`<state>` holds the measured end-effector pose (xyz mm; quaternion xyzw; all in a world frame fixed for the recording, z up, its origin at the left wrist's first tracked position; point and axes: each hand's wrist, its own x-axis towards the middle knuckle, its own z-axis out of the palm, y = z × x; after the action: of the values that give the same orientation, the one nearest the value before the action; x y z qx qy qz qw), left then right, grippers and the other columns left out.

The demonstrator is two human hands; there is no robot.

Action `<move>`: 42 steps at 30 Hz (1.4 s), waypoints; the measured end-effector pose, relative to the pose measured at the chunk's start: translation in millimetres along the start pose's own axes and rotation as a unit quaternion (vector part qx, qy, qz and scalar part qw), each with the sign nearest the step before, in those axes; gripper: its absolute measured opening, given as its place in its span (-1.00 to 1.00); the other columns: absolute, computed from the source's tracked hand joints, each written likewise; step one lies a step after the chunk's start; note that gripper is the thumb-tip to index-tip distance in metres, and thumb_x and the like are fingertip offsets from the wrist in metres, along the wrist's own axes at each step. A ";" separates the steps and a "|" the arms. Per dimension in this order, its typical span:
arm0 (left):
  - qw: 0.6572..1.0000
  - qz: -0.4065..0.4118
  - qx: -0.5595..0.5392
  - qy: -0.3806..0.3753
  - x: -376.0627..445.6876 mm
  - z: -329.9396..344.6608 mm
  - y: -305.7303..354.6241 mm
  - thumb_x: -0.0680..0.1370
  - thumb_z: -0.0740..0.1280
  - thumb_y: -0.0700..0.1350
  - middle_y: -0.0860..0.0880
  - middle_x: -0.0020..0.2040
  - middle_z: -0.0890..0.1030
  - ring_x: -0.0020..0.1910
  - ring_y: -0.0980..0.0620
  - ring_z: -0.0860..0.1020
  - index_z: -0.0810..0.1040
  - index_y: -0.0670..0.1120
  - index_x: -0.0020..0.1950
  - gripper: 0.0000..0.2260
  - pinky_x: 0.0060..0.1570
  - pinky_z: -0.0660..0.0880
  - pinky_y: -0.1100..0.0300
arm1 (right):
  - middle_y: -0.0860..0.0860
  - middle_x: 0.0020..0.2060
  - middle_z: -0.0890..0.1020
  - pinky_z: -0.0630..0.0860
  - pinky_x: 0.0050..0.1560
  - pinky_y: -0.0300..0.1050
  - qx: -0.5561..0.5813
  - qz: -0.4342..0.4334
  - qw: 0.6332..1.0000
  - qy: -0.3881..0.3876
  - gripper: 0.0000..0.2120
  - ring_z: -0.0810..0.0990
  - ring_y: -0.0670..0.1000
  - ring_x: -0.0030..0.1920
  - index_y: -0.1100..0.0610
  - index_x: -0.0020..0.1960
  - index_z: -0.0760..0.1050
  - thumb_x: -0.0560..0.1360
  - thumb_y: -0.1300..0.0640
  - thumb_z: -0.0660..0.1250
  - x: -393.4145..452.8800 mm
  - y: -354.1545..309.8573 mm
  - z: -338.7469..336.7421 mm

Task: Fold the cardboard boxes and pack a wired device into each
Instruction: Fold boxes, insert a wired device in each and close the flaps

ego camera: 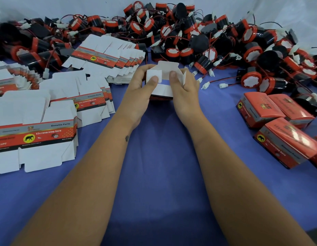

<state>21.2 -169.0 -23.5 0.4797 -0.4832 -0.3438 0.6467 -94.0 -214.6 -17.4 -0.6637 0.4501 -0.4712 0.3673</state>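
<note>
Blue tabletop, centre frame: both hands fold 1 box (162, 82).
Left hand (140, 91) thumb presses a side flap inward; right hand (185, 89) pinches the opposite edge; devices (198, 38) lie beyond, upper right.

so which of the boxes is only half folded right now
The box held in both hands, left hand and right hand: its white flaps still stand open. The stacks of blanks at left lie flat, and the red boxes at right are closed.

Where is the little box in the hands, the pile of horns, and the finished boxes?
box (162, 91), head view, white front flap.
horns (198, 32), head view, middle of pile.
finished boxes (260, 107), head view, top of one red box.
</note>
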 end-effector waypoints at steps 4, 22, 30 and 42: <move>0.998 -0.011 -0.037 0.056 0.3 1.8 0.5 0.65 0.21 -0.28 0.01 0.14 0.57 0.08 0.11 0.55 0.49 0.07 0.11 -0.76 0.03 0.53 0.25 | -0.04 0.28 0.45 0.28 0.35 -0.09 0.080 0.023 0.992 -0.091 -0.69 0.28 0.01 0.37 -0.06 0.25 0.43 0.57 -0.15 0.17 -1.8 -7.1 -4.3; 0.993 -0.012 -0.090 0.070 -0.2 -2.6 5.6 0.58 0.15 -0.44 0.19 -0.24 0.60 -0.13 0.18 0.53 0.62 0.06 -0.36 -0.48 -0.06 0.44 0.31 | -0.08 -0.05 0.65 0.57 0.05 -0.10 0.196 -0.020 0.977 -0.079 -0.68 0.60 -0.04 0.06 -0.01 -0.09 0.63 0.50 0.40 0.33 -0.4 4.0 -8.1; 0.999 -0.007 -0.035 0.035 -1.2 1.1 1.1 0.50 0.29 -0.17 -0.01 0.01 0.56 0.06 0.05 0.49 0.61 0.08 -0.15 -0.83 0.12 0.42 0.17 | -0.05 -0.14 0.68 0.59 0.00 0.03 0.178 0.018 0.982 -0.056 -0.64 0.63 0.07 0.01 0.07 -0.19 0.64 0.46 0.44 0.19 3.5 4.4 -12.3; 0.989 0.023 0.125 0.069 -3.1 -12.6 1.3 0.50 0.39 -0.29 0.06 0.18 0.60 0.18 0.10 0.56 0.57 0.03 0.22 -0.65 0.19 0.53 0.19 | -0.05 0.11 0.61 0.53 0.17 -0.21 0.049 -0.010 0.998 -0.044 -0.69 0.56 -0.17 0.11 0.03 0.11 0.61 0.39 0.16 0.54 -0.8 6.6 -9.0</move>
<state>32.3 -162.2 -24.0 0.5679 -0.4877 -0.2315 0.6214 -104.4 -216.6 -21.1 -0.6694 0.4032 -0.4667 0.4142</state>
